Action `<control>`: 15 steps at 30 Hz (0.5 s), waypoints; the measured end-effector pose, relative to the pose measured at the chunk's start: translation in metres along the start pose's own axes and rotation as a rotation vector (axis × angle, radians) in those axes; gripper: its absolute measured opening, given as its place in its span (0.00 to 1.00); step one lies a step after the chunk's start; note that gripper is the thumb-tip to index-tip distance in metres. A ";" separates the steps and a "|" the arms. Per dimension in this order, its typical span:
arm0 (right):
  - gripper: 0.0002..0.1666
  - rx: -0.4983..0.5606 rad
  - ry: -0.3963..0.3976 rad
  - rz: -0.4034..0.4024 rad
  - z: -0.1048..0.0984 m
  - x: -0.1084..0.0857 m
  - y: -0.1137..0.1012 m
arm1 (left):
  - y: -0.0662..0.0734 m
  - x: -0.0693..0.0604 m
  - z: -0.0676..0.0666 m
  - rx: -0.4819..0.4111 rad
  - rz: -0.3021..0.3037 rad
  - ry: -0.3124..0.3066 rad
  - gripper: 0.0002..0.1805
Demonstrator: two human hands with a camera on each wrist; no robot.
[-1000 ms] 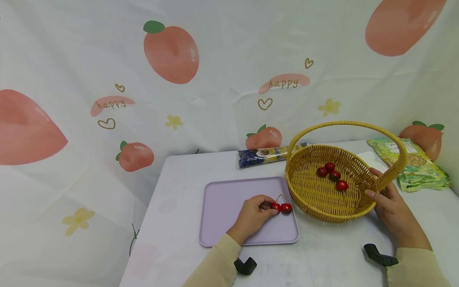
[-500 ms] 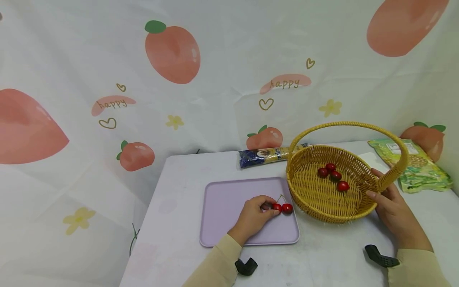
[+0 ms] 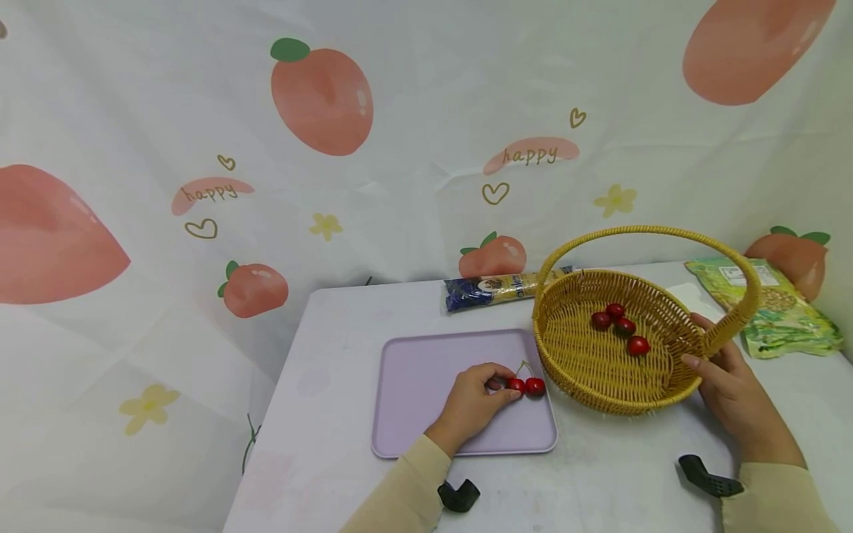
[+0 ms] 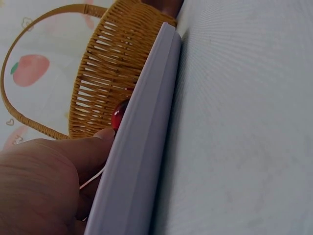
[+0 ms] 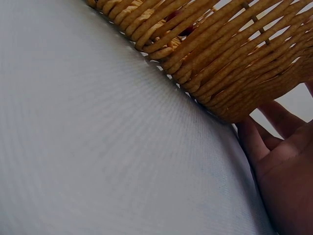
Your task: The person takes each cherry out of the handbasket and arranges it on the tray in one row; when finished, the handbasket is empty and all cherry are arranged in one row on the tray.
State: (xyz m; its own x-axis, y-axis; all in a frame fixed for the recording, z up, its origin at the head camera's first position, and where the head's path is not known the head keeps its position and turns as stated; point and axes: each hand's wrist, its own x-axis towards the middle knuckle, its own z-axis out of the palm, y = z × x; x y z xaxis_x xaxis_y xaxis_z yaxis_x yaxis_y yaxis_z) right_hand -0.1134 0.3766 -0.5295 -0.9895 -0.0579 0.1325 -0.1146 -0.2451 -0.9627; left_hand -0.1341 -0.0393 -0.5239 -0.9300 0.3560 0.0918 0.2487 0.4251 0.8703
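Observation:
Two red cherries (image 3: 535, 387) joined at their stems lie at the right side of a lilac tray (image 3: 426, 363). My left hand (image 3: 469, 403) pinches the left cherry of the pair between thumb and fingers. In the left wrist view, the tray's edge hides most of the fruit, and one red cherry (image 4: 119, 113) shows past the thumb. A yellow wicker basket (image 3: 566, 370) with a tall arched handle stands right of the tray, several cherries (image 3: 623, 327) inside. My right hand (image 3: 736, 392) grips the basket's right side, thumb over the rim; its fingertips are partly hidden behind the wicker.
Behind the tray lies a blue and yellow packet (image 3: 493, 290), partly behind the basket. A green bag (image 3: 773, 307) lies at the back right of the white table (image 3: 320, 414). A printed cloth (image 3: 400, 185) hangs behind. Black wrist mounts (image 3: 458, 496) show near both sleeves.
The view has shifted very slightly. Both hands, the cherries and the basket otherwise keep their places.

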 end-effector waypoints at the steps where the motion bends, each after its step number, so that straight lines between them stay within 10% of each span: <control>1: 0.43 0.001 -0.002 -0.002 0.000 0.000 0.000 | 0.000 0.000 0.000 0.000 0.000 0.001 0.12; 15: 0.43 -0.002 0.004 -0.025 -0.001 0.001 0.000 | 0.000 -0.001 0.001 -0.174 -0.054 0.080 0.14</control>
State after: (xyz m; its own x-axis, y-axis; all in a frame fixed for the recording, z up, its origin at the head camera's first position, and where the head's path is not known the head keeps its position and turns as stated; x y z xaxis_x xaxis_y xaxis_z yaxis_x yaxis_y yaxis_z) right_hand -0.1147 0.3771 -0.5294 -0.9866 -0.0481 0.1560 -0.1398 -0.2444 -0.9596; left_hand -0.1329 -0.0391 -0.5241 -0.9610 0.2664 0.0746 0.1535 0.2890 0.9449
